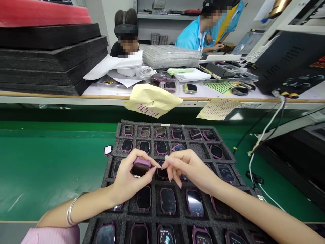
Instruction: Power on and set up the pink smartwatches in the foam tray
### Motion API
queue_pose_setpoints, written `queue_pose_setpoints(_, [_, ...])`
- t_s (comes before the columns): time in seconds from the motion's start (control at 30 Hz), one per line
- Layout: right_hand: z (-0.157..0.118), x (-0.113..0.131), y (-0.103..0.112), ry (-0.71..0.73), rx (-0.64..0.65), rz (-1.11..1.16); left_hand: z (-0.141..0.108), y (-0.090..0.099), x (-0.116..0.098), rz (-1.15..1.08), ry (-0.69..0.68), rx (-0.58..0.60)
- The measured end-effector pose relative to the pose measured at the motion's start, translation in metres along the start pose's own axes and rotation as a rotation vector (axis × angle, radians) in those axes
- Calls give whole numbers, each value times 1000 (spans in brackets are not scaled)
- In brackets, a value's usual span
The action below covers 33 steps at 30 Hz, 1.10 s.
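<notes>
My left hand [132, 178] is closed around a purple-cased smartwatch [141, 165], whose dark screen faces up towards me. Its thumb and index fingertips come together to the right of the watch. Almost touching those fingertips, my right hand [188, 166] has its thumb and index finger pinched, with the other fingers loosely curled. Whatever sits between its fingertips, if anything, is too small to make out. Both hands are above a dark grey foam tray [175, 218], where purple smartwatches such as this one [168, 200] lie in separate compartments. One watch [166, 234] shows a lit screen.
A small watch with a white screen [108, 150] rests left of the tray on the green surface [50, 162]. Behind are a shelf edge [101, 100] with yellow sheets [152, 98], stacked black foam [45, 67] and a dark instrument [286, 64]. Cables hang at right. Several people sit beyond.
</notes>
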State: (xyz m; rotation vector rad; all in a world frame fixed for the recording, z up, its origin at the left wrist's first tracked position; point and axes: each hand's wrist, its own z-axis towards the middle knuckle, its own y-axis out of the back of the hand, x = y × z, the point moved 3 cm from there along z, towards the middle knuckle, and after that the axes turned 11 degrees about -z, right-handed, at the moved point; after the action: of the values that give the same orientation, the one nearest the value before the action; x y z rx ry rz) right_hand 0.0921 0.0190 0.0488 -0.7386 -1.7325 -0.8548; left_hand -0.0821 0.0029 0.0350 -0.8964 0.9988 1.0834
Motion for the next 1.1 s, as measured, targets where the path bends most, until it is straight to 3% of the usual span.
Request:
queue_pose_setpoints(0.07, [2, -4, -4, -123, 82, 194, -1, 0, 1, 51, -77, 12])
queue_pose_setpoints(0.17, [1, -6, -10, -180, 128, 315, -2, -1, 3, 100, -157, 39])
queue_pose_setpoints(0.37, [1, -11, -13, -194, 55, 378, 0, -2, 4, 137, -182, 99])
queue_pose_setpoints(0.43, [2, -10, -9, -155, -12, 335, 3, -1, 5, 138, -110, 76])
queue_pose_setpoints(0.53, [1, 0, 1, -17, -144, 108, 5, -3, 15, -4, 207, 157])
queue_pose_setpoints(0.63, [-4, 16, 8, 254, -262, -312, 1, -9, 24, -175, 459, 326])
queue_pose_setpoints(0.73, [-8, 22, 2, 489, -252, -695, -2, -13, 26, -157, 491, 404])
queue_pose_setpoints(0.87, [-6, 12, -12, 537, -197, -1078, -4, -17, 21, -75, 459, 454])
queue_pose_setpoints(1.1, [-10, 9, -26, 718, -387, -1413, -5, -21, 20, -36, 392, 491])
